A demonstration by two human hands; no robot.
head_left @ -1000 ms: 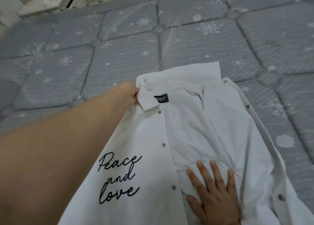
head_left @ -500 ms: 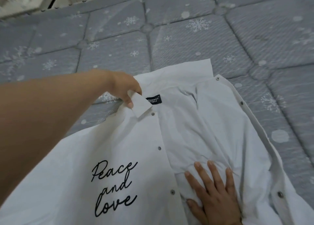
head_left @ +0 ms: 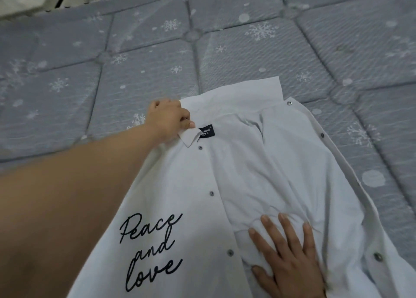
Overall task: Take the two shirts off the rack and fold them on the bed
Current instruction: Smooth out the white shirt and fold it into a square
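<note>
While the white shirt (head_left: 258,173) lies spread open across the lower middle and right of the frame on the grey mattress (head_left: 135,72), both hands are on it. The left hand (head_left: 168,119), reaching in from the lower left, has its fingers curled and pinches the collar (head_left: 191,137) at the shirt's upper left corner, just beside the black neck label (head_left: 206,132). The right hand (head_left: 290,259), at the bottom of the frame right of centre, lies flat with straight, spread fingers pressing on the wrinkled inner fabric. The shirt's left front panel lies face up, showing the black script "Peace and love" (head_left: 150,250) in the lower middle, with a row of dark snaps (head_left: 211,193) running down its edge. The other front panel is thrown open toward the right edge of the frame, its own snaps showing along the border. The mattress is quilted and printed with pale snowflakes and dots. A second shirt is not in view.
</note>
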